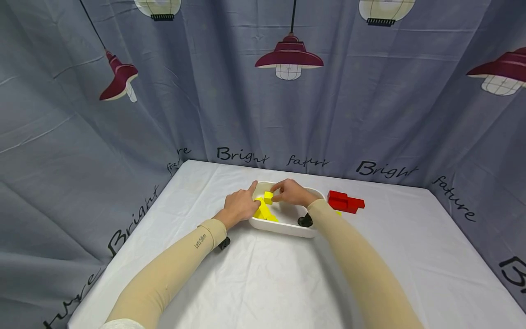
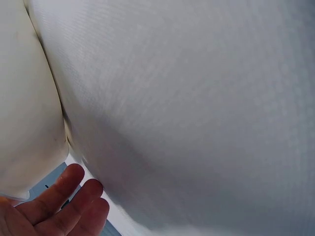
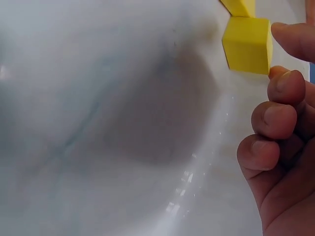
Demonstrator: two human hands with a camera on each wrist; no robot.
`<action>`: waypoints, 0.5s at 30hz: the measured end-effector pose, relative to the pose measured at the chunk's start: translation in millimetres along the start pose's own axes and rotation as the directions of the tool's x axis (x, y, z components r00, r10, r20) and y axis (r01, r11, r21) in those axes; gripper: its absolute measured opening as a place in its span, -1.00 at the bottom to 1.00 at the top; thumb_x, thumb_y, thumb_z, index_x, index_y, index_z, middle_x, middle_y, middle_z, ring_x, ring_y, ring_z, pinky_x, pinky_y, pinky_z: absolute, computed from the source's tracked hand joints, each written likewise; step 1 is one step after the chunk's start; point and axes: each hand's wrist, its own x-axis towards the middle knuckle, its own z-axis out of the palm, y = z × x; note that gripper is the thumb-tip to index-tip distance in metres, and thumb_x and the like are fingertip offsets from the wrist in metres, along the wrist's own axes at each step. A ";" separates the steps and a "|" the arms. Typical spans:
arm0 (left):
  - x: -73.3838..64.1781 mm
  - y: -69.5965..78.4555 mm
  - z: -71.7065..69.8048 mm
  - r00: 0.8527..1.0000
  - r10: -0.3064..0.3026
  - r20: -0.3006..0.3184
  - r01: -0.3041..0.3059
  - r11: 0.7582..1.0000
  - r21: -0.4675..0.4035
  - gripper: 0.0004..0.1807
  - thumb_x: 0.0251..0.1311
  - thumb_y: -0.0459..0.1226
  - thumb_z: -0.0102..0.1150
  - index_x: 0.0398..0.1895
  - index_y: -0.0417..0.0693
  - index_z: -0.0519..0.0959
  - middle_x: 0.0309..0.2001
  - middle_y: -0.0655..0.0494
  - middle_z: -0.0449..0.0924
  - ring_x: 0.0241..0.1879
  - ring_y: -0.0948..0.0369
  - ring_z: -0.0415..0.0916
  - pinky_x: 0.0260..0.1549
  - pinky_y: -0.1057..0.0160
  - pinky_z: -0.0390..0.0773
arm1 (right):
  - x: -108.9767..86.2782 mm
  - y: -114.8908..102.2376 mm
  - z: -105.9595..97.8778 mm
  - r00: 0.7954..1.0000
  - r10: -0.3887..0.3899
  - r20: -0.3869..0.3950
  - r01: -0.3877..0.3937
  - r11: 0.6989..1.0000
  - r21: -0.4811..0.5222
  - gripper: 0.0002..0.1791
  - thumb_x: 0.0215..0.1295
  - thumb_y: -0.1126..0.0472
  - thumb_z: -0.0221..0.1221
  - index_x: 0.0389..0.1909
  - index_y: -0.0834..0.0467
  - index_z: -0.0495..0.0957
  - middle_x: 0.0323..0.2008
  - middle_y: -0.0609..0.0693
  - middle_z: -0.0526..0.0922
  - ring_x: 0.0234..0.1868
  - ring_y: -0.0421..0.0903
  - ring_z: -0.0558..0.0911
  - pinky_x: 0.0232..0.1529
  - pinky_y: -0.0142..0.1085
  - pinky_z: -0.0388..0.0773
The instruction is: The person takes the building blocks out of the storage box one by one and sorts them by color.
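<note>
A white tray (image 1: 283,228) with rounded corners stands on the table. My left hand (image 1: 240,204) holds its left end, the thumb over the rim by the yellow blocks (image 1: 266,212) inside. In the left wrist view, the fingers (image 2: 81,196) lie outside the tray's wall (image 2: 29,108); the thumb's contact is hidden. Above the tray's floor, my right hand (image 1: 292,193) pinches a yellow cube (image 3: 247,45) between thumb and index finger. Its other fingers (image 3: 273,119) are curled. Behind the cube, part of another yellow block (image 3: 241,7) shows; whether they touch I cannot tell.
Right of the tray, several red blocks (image 1: 345,202) sit together, with a small yellow piece (image 1: 338,213) partly hidden by the right sleeve. White cloth (image 1: 255,283) covers the table. A grey printed curtain (image 1: 263,114) hangs behind it and at both sides.
</note>
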 end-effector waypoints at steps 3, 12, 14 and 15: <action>-0.2 0.5 0.6 1.000 -0.003 0.005 0.003 1.000 -0.001 -0.20 0.39 0.07 -0.05 0.64 0.23 -0.03 -0.05 -0.07 0.69 -0.33 0.10 0.54 -0.21 0.02 0.56 | 0.4 -0.8 2.7 1.000 -0.006 -0.010 0.006 1.000 -0.010 -0.65 0.21 0.18 0.37 0.02 0.18 0.71 -0.61 -0.06 0.44 -0.56 -0.17 0.34 -0.47 -0.37 0.29; -1.6 1.3 1.4 1.000 -0.004 -0.003 0.004 1.000 0.009 -0.22 0.39 0.07 -0.07 0.64 0.23 -0.01 -0.04 -0.07 0.70 -0.31 0.09 0.55 -0.21 0.01 0.57 | -0.2 -3.6 7.0 0.999 0.015 -0.031 -0.016 0.999 -0.047 -0.70 0.15 0.19 0.42 -0.10 0.18 0.71 -0.61 -0.05 0.46 -0.56 -0.17 0.38 -0.47 -0.37 0.32; -1.4 1.9 0.5 1.000 -0.003 -0.003 0.003 1.000 0.007 -0.22 0.39 0.07 -0.07 0.64 0.24 -0.01 -0.06 -0.07 0.70 -0.33 0.09 0.55 -0.21 0.02 0.57 | 0.1 -4.0 7.1 0.999 0.014 -0.039 -0.016 0.998 -0.057 -0.71 0.14 0.21 0.41 -0.11 0.19 0.70 -0.60 -0.05 0.47 -0.55 -0.17 0.39 -0.47 -0.37 0.34; -1.4 2.2 0.1 1.000 -0.002 -0.002 0.002 1.000 0.007 -0.22 0.39 0.07 -0.08 0.64 0.24 -0.02 -0.07 -0.07 0.70 -0.33 0.09 0.55 -0.21 0.02 0.57 | 0.2 -4.2 7.2 0.999 0.016 -0.041 -0.019 0.998 -0.061 -0.72 0.14 0.21 0.41 -0.12 0.20 0.70 -0.60 -0.05 0.48 -0.55 -0.17 0.40 -0.47 -0.37 0.35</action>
